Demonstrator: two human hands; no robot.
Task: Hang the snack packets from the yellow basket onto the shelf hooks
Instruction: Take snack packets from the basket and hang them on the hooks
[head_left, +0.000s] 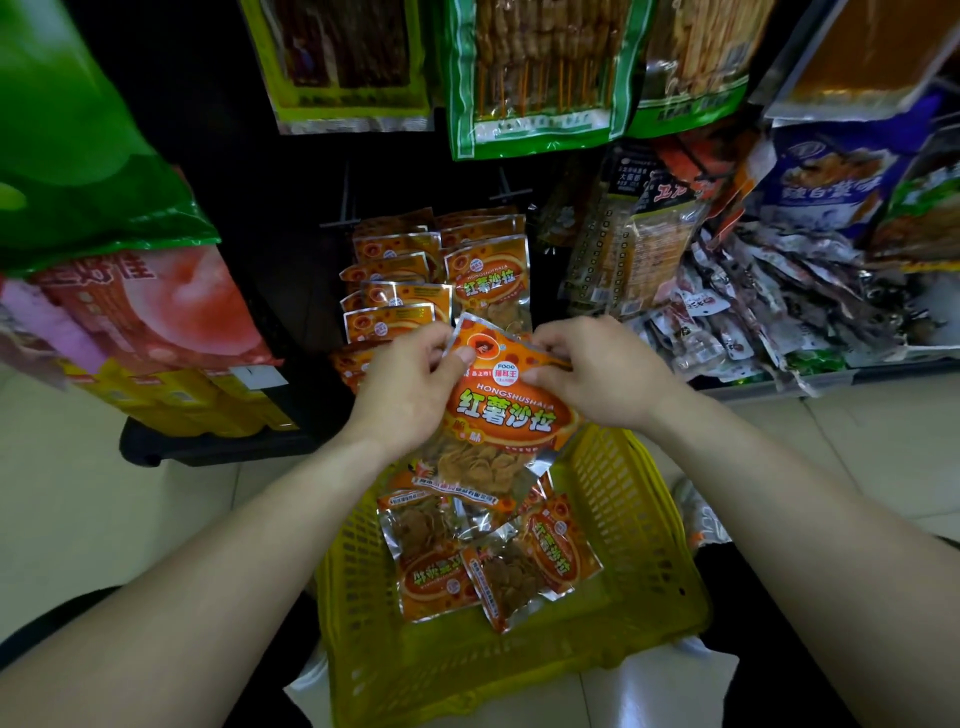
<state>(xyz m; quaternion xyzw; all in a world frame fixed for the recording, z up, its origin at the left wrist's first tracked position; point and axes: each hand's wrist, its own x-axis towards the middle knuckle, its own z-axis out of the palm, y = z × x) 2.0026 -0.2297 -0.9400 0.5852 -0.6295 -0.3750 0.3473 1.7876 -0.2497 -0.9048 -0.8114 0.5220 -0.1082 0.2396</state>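
Above the yellow basket (613, 499) I see one orange snack packet (506, 421) pinched at its top edge — left hand (410, 389) and right hand (597, 374) both closed on it. More packets (493, 561) lie in the basket below — others hang on the shelf hooks (343, 208) just behind.

Both hands (410, 395) (597, 376) grip orange pkt (506, 421) over yellow basket (623, 499).

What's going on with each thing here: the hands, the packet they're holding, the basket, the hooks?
Left hand: fingers gripping the held packet's top left corner.
Right hand: fingers pinching its top right edge.
Held packet: lifted above the basket, not yet on a hook.
Yellow basket: on the floor, several packets left inside.
Packets in basket: lying loose, overlapping.
Hung orange packets: already on the shelf hooks, in rows.
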